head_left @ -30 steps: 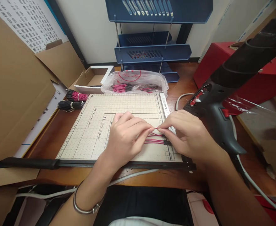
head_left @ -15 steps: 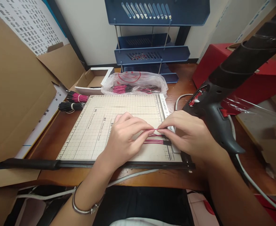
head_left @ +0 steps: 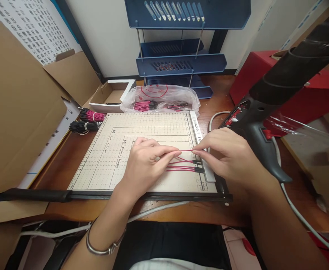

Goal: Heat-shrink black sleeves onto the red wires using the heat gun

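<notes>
pink wire [head_left: 186, 150] pinched taut between left hand [head_left: 144, 165] and right hand [head_left: 226, 155], near cutting board [head_left: 142, 127] right edge.

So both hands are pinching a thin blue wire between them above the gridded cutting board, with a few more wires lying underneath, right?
Not quite: the wire is pink, not blue, as the head view shows. The left hand and right hand do pinch it between them above the gridded cutting board, with more pink wires lying underneath.

Left hand [head_left: 144, 165], right hand [head_left: 229, 157]: both bare, no gloves, no rings visible. Forearms bare, no sleeves in view. Silver metal bangle [head_left: 104, 245] on left wrist, small knot-like bead on band. Nails short, unpainted.
</notes>
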`<state>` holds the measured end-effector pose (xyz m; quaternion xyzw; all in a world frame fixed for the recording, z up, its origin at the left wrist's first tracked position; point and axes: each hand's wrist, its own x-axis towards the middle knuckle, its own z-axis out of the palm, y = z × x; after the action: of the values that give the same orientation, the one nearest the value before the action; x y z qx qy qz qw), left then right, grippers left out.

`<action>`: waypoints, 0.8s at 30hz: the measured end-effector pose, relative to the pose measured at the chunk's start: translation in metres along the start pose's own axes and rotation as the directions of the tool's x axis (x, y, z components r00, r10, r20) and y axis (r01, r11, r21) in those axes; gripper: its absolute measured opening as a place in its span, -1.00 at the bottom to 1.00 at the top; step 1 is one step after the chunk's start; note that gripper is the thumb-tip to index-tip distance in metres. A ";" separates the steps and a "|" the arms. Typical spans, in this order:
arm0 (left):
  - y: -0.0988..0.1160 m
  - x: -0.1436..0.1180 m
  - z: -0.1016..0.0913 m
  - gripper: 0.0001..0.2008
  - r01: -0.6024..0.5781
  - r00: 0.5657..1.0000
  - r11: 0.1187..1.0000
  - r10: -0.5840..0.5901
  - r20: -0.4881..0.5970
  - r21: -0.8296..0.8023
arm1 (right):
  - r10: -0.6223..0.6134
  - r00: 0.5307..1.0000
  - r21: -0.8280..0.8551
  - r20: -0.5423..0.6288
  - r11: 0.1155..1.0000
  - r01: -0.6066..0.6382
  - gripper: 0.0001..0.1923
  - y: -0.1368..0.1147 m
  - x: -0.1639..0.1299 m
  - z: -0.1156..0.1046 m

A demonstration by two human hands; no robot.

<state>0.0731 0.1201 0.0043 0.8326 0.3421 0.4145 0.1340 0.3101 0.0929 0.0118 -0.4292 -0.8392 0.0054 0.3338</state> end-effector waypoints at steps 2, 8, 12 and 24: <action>0.000 0.001 -0.005 -0.96 0.043 0.999 0.999 -0.042 -0.008 0.015 | 0.036 0.999 0.005 0.014 0.999 -0.036 -0.92 0.001 0.000 0.000; 0.003 0.001 -0.021 -0.93 0.048 0.998 0.989 -0.042 -0.046 0.137 | 0.183 0.979 -0.032 0.090 0.983 -0.181 -0.91 0.001 0.000 0.007; 0.002 0.006 -0.016 -0.90 -0.030 0.970 0.989 -0.006 0.244 0.144 | 0.175 0.978 -0.050 0.111 0.984 -0.170 -0.92 0.001 -0.003 0.011; 0.009 0.021 -0.016 -0.86 -0.046 0.857 0.972 -0.081 0.508 0.231 | 0.236 0.964 0.026 0.118 0.970 -0.241 -0.91 0.005 -0.006 0.012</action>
<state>0.0738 0.1268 0.0312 0.9196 0.3480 0.1327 0.1248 0.3091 0.0954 -0.0024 -0.5194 -0.7988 0.0871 0.2908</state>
